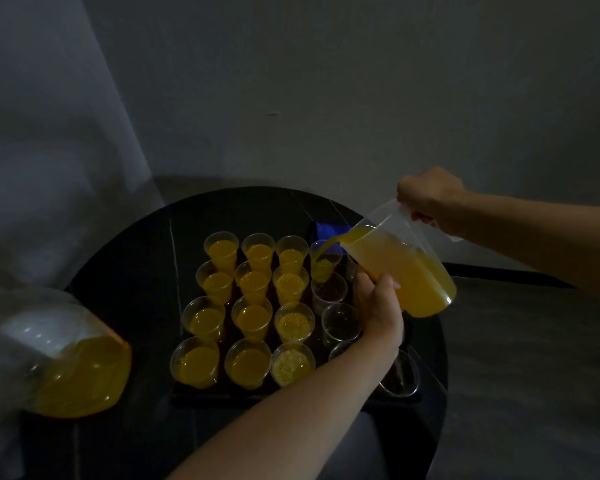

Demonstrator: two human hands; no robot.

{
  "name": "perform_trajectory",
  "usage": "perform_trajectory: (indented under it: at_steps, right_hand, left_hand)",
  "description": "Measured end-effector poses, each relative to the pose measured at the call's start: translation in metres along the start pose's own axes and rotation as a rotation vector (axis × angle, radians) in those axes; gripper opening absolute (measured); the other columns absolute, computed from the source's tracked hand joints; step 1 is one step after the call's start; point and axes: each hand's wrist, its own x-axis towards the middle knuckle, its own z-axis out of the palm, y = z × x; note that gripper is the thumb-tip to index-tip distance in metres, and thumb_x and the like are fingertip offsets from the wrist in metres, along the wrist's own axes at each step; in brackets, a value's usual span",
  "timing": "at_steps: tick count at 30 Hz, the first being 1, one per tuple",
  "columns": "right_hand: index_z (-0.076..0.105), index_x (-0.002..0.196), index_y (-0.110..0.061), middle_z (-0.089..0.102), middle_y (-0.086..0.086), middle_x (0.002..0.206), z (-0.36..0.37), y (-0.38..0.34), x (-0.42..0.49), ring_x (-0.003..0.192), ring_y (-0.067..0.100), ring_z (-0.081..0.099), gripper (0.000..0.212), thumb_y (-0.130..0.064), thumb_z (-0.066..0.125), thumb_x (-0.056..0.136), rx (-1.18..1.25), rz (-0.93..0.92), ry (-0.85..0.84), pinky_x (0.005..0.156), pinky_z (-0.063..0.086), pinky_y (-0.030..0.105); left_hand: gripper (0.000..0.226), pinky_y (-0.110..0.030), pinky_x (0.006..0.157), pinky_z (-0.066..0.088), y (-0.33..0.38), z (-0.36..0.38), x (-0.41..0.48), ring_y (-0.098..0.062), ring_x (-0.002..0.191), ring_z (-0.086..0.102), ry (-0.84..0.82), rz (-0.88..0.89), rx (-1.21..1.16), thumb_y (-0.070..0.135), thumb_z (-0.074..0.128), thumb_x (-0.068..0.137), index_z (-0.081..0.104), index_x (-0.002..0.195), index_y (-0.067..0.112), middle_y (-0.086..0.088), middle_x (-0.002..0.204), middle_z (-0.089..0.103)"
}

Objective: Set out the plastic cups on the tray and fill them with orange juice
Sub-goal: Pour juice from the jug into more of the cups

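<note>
Right hand (430, 199) grips jug (406, 268) handle, centre right; left hand (378, 306) holds its base. I judge: filling fourth-column cup (323, 265); next, shift to empty cup (329, 291) below.

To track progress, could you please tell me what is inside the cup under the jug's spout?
Orange juice, pouring in from the jug and filling its lower part. The bottom of the cup is hidden behind the rim of the empty cup in front.
</note>
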Motion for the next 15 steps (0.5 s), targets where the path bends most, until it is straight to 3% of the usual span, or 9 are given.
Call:
perform_trajectory:
  at_steps: [15]
  right_hand:
    - [0.058,0.080,-0.006,0.057,0.011,0.072,-0.0024,0.0000,-0.0032,0.059,0.020,0.047,0.026,-0.026,0.049,0.094,-0.002,-0.003,0.012,0.050,0.034,0.024]
  left_hand:
    - [0.067,-0.056,0.107,0.045,0.0003,0.0005,-0.0012,-0.024,0.121,0.054,-0.027,-0.006,-0.009,0.026,0.056,0.071,0.043,0.135,0.041,-0.001,0.133,0.053]
